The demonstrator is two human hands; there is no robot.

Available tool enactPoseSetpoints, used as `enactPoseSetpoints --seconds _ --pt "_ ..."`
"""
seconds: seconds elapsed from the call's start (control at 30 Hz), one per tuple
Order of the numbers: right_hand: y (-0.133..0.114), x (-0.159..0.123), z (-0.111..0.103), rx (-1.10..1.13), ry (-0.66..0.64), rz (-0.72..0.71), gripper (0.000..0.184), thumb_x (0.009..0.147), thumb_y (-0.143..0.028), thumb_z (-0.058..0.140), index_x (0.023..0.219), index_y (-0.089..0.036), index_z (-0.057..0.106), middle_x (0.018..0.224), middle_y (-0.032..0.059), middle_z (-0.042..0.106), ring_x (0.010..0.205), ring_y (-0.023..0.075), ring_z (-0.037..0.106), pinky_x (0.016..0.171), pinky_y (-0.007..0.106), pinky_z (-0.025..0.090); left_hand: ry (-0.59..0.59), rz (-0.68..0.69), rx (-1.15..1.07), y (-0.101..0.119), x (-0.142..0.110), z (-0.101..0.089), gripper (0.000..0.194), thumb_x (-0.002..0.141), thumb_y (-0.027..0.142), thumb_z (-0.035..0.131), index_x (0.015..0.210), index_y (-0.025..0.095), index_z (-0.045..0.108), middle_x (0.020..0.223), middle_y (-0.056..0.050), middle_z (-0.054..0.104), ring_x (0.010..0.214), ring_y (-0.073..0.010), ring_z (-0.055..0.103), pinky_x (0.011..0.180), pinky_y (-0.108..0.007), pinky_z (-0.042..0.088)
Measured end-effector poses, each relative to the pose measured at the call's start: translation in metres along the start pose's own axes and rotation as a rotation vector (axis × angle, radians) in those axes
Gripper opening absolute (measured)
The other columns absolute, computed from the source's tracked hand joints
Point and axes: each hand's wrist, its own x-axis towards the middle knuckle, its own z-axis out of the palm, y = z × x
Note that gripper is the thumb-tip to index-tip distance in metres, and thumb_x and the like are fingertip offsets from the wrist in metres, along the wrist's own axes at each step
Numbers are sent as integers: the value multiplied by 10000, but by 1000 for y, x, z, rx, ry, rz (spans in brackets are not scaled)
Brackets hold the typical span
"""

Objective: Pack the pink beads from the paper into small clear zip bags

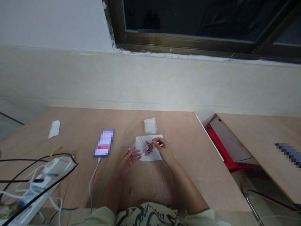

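Both my hands are over a white paper sheet [149, 151] on a light wooden table [178, 131]. A cluster of small pink beads [148, 148] lies on the sheet, and a thin pink thread [144, 142] runs up and left from it. My left hand [129, 159] is at the sheet's left edge, with a pink bead [133, 155] at its fingertips. My right hand [160, 148] is curled above the beads, and its fingertips hide whatever they touch. A small clear bag of white contents [150, 126] lies just beyond the sheet.
A pixelated phone [103, 142] lies left of my hands, with a white charging cable [92, 185] trailing toward me. A white power strip [39, 188] with tangled cables is at the left. A white paper scrap [54, 129] is further back. The table's right edge drops toward a red object [219, 147].
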Motion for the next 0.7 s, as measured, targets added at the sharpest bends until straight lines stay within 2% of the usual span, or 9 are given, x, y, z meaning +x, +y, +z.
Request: enactPoseSetpoints --seconds 0.13,0.27,0.53,0.7 --pt "37 -3 4 -163 114 79 181 639 -232 510 764 -133 595 700 52 596 543 128 477 529 253 387 24 -20 -34 -2 0 -12 151 717 199 559 849 136 598 825 -70 683 753 -188 634 805 -374 452" --pt "57 0 11 -274 122 61 213 645 -198 483 819 -131 587 723 49 575 577 133 486 559 256 400 29 -30 -86 -2 0 -19 203 738 277 538 896 161 589 876 -67 675 825 -201 620 847 -398 425" --pt "58 17 20 -391 68 32 309 680 -155 464 964 -133 584 799 57 534 658 135 502 623 257 418 -136 24 -167 4 5 -10 264 819 287 394 955 168 587 1028 -80 629 1012 -234 536 959 -475 288" --pt "59 23 20 -382 50 12 226 698 -165 490 877 -143 627 828 70 520 743 150 519 695 267 423 -163 0 -193 6 11 -4 292 829 286 365 958 146 587 1047 -98 618 1051 -252 508 973 -499 255"
